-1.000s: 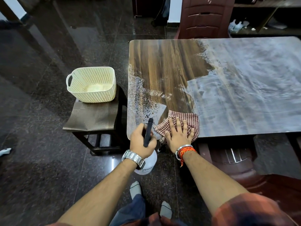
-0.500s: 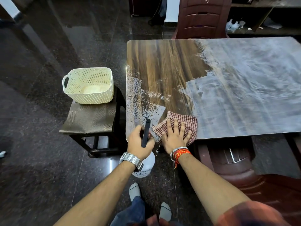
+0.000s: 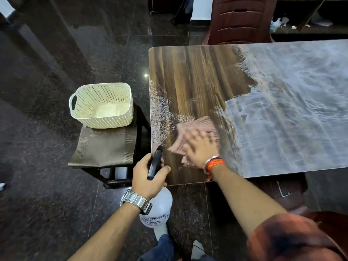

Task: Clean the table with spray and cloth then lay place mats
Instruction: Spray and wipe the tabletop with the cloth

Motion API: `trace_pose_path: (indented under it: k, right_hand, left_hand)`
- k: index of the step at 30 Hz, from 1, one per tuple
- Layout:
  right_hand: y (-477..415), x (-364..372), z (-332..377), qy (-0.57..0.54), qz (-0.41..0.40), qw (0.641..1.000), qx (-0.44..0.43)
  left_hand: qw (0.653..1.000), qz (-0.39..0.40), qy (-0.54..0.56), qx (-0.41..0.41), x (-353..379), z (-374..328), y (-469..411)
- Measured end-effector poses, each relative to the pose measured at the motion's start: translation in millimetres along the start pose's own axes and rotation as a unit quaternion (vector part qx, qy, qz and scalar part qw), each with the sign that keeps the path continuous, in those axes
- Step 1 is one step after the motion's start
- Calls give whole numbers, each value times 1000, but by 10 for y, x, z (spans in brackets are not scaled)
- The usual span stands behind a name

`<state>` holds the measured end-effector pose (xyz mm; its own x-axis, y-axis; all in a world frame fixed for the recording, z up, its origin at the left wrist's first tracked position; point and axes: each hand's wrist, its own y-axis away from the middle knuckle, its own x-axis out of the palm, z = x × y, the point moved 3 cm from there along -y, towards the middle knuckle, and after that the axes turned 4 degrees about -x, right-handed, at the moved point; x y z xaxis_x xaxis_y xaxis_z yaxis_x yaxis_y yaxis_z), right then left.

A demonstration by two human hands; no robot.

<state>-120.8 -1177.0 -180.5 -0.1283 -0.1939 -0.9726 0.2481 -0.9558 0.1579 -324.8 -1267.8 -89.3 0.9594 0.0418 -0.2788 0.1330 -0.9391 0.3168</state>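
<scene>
Table (image 3: 188, 81): cloth (image 3: 200, 123) seemingly under right hand (image 3: 201, 150)

Wooden table (image 3: 197, 76), right half wet-filmed; blurred pinkish cloth (image 3: 199, 125) flat near front-left corner.

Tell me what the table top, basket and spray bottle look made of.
Table top: smooth brown wood grain, probably laminate or varnished wood. Basket: cream plastic, matte, with moulded rows of holes. Spray bottle: translucent white plastic body, black plastic trigger head, it seems.
</scene>
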Motion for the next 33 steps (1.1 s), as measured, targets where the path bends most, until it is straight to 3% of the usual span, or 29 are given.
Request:
trace_pose_path:
  k: [2, 4, 5, 6, 8, 10, 12, 15, 17, 18, 20, 21, 22, 24, 25, 27, 30, 33]
  right_hand:
    - [-28, -76, -539, -56, -39, 969, 238]
    - [0, -101, -562, -97, -46, 929, 355]
    - [-32, -73, -355, -85, -42, 938, 334]
    - [-72, -25, -58, -58, -43, 965, 251]
    - [-80, 94, 649, -28, -6, 999, -25]
    - [-15, 176, 1024, 10, 23, 968, -249]
    - [-116, 174, 981, 5, 19, 948, -316]
    - [-512, 24, 735, 10, 9, 963, -269]
    - [-941, -54, 447, -4, -9, 993, -116]
    - [-1097, -88, 319, -27, -40, 999, 3]
    - [-1286, -133, 198, -77, -88, 970, 215]
    - [-1335, -164, 259, -83, -87, 962, 246]
    - [-1386, -167, 371, -71, -74, 974, 204]
    - [-1449, -131, 682, -26, -30, 997, -70]
    - [-1454, -114, 790, -11, 3, 976, -216]
    - [-1683, -94, 724, 5, 32, 931, -362]
    - [-2197, -179, 495, 31, 25, 949, -314]
    - [-2641, -348, 45, -16, -25, 993, -115]
  left_hand:
    - [1000, -3, 3, 7, -44, -67, -67]
    - [1000, -1, 3, 12, -72, -116, -113]
    - [1000, 2, 3, 14, -82, -124, -143]
    - [1000, 4, -1, 13, -89, -135, -172]
    - [1000, 5, 7, 13, -102, -173, -229]
    - [1000, 3, -18, 15, -110, -162, -313]
    - [1000, 0, -9, -1, -108, -171, -368]
    - [1000, -4, 22, -16, -52, -244, -441]
    - [999, -11, 36, -37, -12, -254, -554]
    - [998, -19, 42, -40, -10, -270, -599]
    - [996, -49, 55, -43, 1, -316, -715]
    - [995, -66, 57, -48, 11, -350, -771]
    - [994, -79, 56, -47, 19, -401, -833]
    - [994, -99, 38, -34, 40, -489, -968]
    - [994, -108, 26, -26, 58, -530, -1046]
    - [992, -126, 13, -17, 127, -617, -1190]
    - [990, -137, 22, -11, 228, -680, -1347]
    - [988, -150, 24, -15, 289, -681, -1461]
